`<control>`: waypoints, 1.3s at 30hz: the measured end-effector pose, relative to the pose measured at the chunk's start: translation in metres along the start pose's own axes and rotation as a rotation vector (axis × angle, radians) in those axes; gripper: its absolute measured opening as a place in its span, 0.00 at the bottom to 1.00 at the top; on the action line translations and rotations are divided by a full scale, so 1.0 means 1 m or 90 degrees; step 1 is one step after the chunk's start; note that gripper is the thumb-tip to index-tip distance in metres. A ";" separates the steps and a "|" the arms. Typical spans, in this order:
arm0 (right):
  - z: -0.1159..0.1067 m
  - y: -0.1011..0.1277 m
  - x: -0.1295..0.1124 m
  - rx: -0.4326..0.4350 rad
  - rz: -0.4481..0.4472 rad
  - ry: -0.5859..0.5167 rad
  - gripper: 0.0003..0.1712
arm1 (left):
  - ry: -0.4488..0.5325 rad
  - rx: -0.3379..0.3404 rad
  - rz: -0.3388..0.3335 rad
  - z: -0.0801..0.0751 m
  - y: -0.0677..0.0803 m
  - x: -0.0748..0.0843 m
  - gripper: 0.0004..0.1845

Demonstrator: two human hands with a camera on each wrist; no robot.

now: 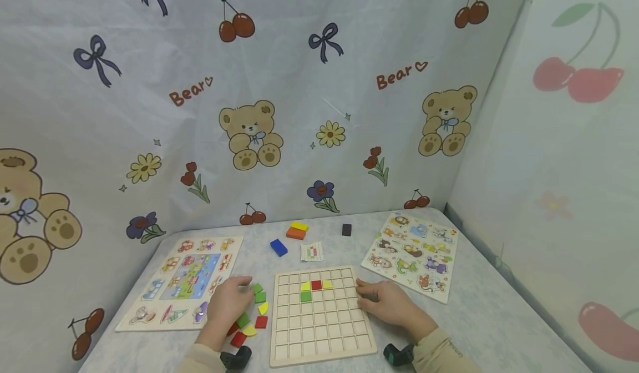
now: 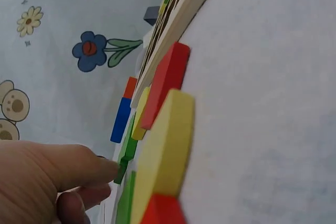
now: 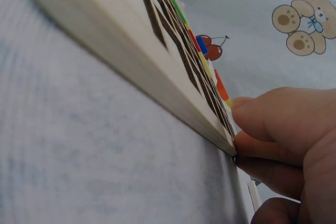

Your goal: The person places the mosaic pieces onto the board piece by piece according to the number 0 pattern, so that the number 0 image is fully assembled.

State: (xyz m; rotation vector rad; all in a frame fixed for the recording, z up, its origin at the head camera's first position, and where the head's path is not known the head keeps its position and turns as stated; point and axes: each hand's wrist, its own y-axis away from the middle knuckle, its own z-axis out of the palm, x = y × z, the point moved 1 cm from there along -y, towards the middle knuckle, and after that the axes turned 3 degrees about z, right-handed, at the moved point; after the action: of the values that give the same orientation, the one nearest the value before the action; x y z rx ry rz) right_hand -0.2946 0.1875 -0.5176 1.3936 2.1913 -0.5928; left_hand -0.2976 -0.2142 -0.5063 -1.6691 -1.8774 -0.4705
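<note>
Mottled table (image 1: 479,317); pale wooden grid board (image 1: 321,320) (four coloured tiles (image 1: 316,285) inside).

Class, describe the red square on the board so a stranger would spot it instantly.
Find the pale gridded board between the left hand and right hand. Toward its far edge, the red square sits between two yellow pieces. It is the board's only red piece.
</note>
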 end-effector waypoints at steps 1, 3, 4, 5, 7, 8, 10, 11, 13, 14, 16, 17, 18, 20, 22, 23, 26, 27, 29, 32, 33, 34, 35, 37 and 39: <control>0.000 0.000 0.000 -0.002 -0.001 -0.006 0.24 | -0.004 -0.010 0.004 0.000 -0.001 -0.002 0.23; -0.001 0.001 0.000 -0.006 -0.003 -0.014 0.24 | -0.014 -0.021 0.013 0.000 -0.002 -0.005 0.23; -0.001 0.001 0.000 -0.008 -0.003 -0.019 0.24 | -0.018 -0.022 0.020 0.001 -0.002 -0.006 0.22; -0.001 0.001 0.000 -0.009 -0.002 -0.020 0.24 | -0.020 -0.023 0.025 0.002 -0.003 -0.006 0.22; -0.001 0.001 -0.001 -0.010 0.002 -0.021 0.24 | -0.025 -0.018 0.030 0.003 -0.003 -0.006 0.21; -0.001 0.001 -0.001 -0.010 0.004 -0.022 0.24 | -0.029 -0.012 0.032 0.004 -0.003 -0.006 0.20; -0.001 0.001 -0.001 -0.010 0.007 -0.022 0.25 | -0.038 -0.002 0.037 0.005 -0.003 -0.006 0.19; -0.001 0.001 -0.001 -0.010 0.009 -0.023 0.24 | -0.039 0.002 0.038 0.006 -0.003 -0.006 0.19; -0.001 0.001 0.000 -0.009 0.012 -0.019 0.24 | -0.034 0.010 0.038 0.006 -0.003 -0.005 0.18; -0.001 0.001 0.000 -0.010 0.012 -0.016 0.24 | -0.030 0.013 0.039 0.007 -0.003 -0.004 0.18; -0.001 0.001 0.001 -0.011 0.014 -0.014 0.23 | -0.021 0.014 0.039 0.008 -0.001 0.000 0.18; -0.001 0.001 0.002 -0.011 0.016 -0.014 0.23 | -0.011 0.013 0.041 0.010 0.000 0.003 0.17; -0.001 0.001 0.002 -0.010 0.016 -0.012 0.23 | 0.002 0.009 0.044 0.011 0.002 0.008 0.17; -0.001 0.001 0.002 -0.009 0.016 -0.013 0.23 | 0.014 0.001 0.063 0.016 0.006 0.017 0.17; -0.001 0.001 0.002 -0.008 0.016 -0.013 0.23 | 0.032 -0.014 0.089 0.021 0.012 0.026 0.16; -0.001 0.001 0.001 -0.007 0.016 -0.013 0.23 | 0.040 -0.024 0.107 0.024 0.015 0.031 0.16; -0.001 0.001 0.001 -0.008 0.017 -0.014 0.23 | 0.068 -0.058 0.155 0.032 0.025 0.041 0.15; -0.001 0.001 0.001 -0.008 0.017 -0.014 0.23 | 0.080 -0.074 0.169 0.035 0.028 0.043 0.15; -0.001 0.002 0.000 -0.009 0.016 -0.015 0.23 | 0.101 -0.105 0.202 0.040 0.033 0.047 0.14; 0.000 0.002 -0.001 -0.008 0.014 -0.014 0.23 | 0.109 -0.144 0.249 0.046 0.037 0.049 0.12; 0.000 0.002 -0.001 -0.007 0.012 -0.013 0.23 | 0.101 -0.153 0.263 0.049 0.037 0.049 0.12; -0.001 0.002 -0.001 -0.006 0.010 -0.013 0.24 | 0.092 -0.159 0.277 0.050 0.038 0.048 0.11; -0.001 0.002 -0.001 -0.007 0.011 -0.013 0.24 | 0.081 -0.164 0.288 0.052 0.038 0.048 0.10; -0.001 0.002 -0.001 -0.007 0.009 -0.013 0.24 | 0.058 -0.164 0.315 0.055 0.039 0.047 0.08; -0.001 0.002 -0.001 -0.007 0.009 -0.015 0.24 | 0.044 -0.159 0.338 0.058 0.039 0.045 0.06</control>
State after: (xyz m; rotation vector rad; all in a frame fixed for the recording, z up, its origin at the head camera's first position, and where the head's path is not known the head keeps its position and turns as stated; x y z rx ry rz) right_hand -0.2922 0.1881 -0.5161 1.3883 2.1623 -0.5891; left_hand -0.2727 -0.1377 -0.5267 -2.1875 -1.2874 -0.5417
